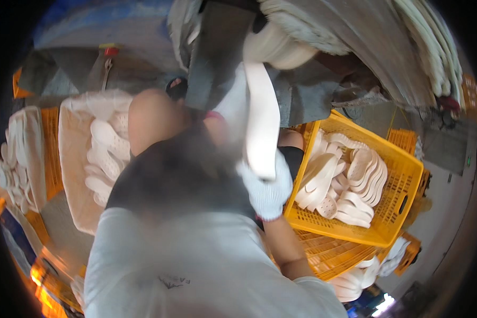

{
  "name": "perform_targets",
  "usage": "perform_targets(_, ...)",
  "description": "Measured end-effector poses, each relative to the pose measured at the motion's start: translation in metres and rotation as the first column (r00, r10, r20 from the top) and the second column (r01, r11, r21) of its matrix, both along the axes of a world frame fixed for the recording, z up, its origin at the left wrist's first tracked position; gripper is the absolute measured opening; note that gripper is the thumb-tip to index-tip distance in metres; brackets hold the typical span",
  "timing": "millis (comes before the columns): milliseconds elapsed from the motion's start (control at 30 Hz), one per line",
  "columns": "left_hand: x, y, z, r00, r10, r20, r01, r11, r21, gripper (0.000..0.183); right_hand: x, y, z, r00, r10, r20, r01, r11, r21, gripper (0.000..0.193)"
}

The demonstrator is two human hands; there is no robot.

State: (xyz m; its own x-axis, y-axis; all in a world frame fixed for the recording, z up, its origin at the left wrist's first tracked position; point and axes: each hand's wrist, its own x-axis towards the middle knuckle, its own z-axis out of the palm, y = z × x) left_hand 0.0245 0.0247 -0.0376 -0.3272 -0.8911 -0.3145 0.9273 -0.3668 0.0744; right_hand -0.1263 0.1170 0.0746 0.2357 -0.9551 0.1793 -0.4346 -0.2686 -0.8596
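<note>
Head view: a white sole (263,119) is gripped at its lower end by the gloved right hand (271,192), below a pale wheel (275,46); the left hand's (233,100) grip, blurred alongside, cannot be told.

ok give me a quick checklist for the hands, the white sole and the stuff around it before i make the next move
1. Right hand gloved and on the lower end of the white sole: ok.
2. Left hand gripping firmly: cannot tell; its glove shows beside the sole, but its fingers are not clear.
3. Sole apart from the pale rounded wheel: cannot tell; its upper end meets the wheel in this view, and contact is unclear.
4. Cream soles inside the yellow crate: ok.
5. Full view into the lined bin on the left: not ok; a knee hides part of it.
</note>
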Motion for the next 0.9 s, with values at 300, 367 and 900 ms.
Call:
perform_targets(300, -0.023, -0.008, 0.005, 0.988, -0.047, 0.147, 0.028, 0.991, 0.13, 0.084, -0.005, -0.004, -0.001, 0.897, 0.007, -0.441, -0.003, 1.0, 0.011, 0.064)
perform_targets(367, -0.013, -0.005, 0.012, 0.965, 0.016, 0.262, -0.023, 1.0, 0.021, 0.075, -0.01, -0.003, 0.003, 0.899, 0.064, -0.433, -0.041, 0.997, 0.061, 0.068)
perform_targets(900, 0.024, -0.061, 0.002, 0.885, 0.278, -0.373, -0.3, 0.954, -0.003, 0.063, -0.007, -0.068, 0.004, 0.812, -0.183, 0.554, -0.245, 0.755, 0.609, 0.084)
